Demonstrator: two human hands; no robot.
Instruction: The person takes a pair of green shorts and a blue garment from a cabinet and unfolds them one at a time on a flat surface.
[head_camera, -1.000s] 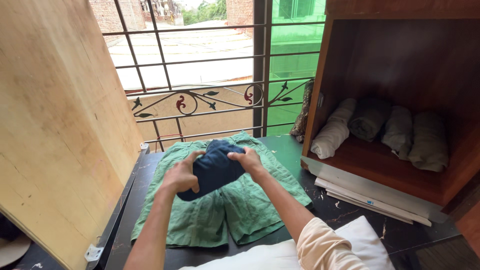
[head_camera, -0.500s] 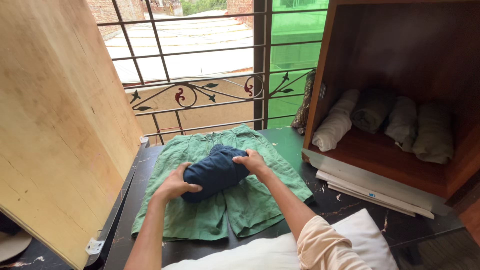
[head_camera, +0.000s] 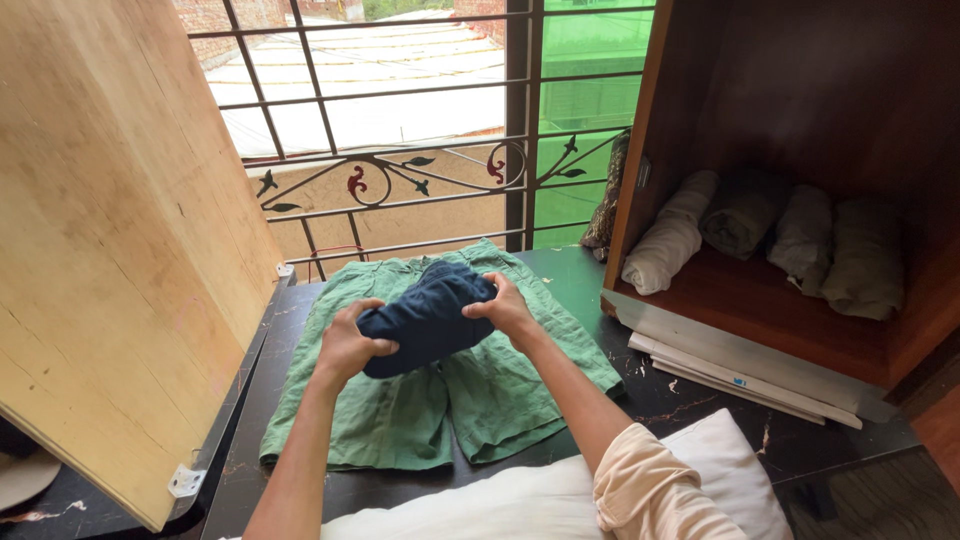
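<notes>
Far left of the frame: big pale plywood panel (head_camera: 110, 230) leaning at an angle, small white metal bracket (head_camera: 182, 481) at its lower corner, probably a door swung open out of the way. Upper middle: black iron window grille with red and green scrollwork (head_camera: 400, 185), rooftops beyond.

Centre: left hand (head_camera: 347, 344) clamped round the lower left end of a tightly rolled dark navy cloth bundle (head_camera: 428, 316), right hand (head_camera: 503, 309) gripping the upper right end. Held just above the bench, both ends pinched, looks like that keeps the roll from springing loose. Under it, green linen shorts (head_camera: 400, 420) spread flat on the dark marble-look bench (head_camera: 700, 415), waistband toward the grille.

Bottom centre: white pillow (head_camera: 730, 485) at the near edge.

Right: open reddish-brown wooden cabinet (head_camera: 680, 90) with four rolled cloths (head_camera: 790, 240) lined up side by side on its shelf, one white, the rest grey-green. Below the cabinet, flat white sheets (head_camera: 750, 385) poking out with a tiny blue sticker, too small to make out.
</notes>
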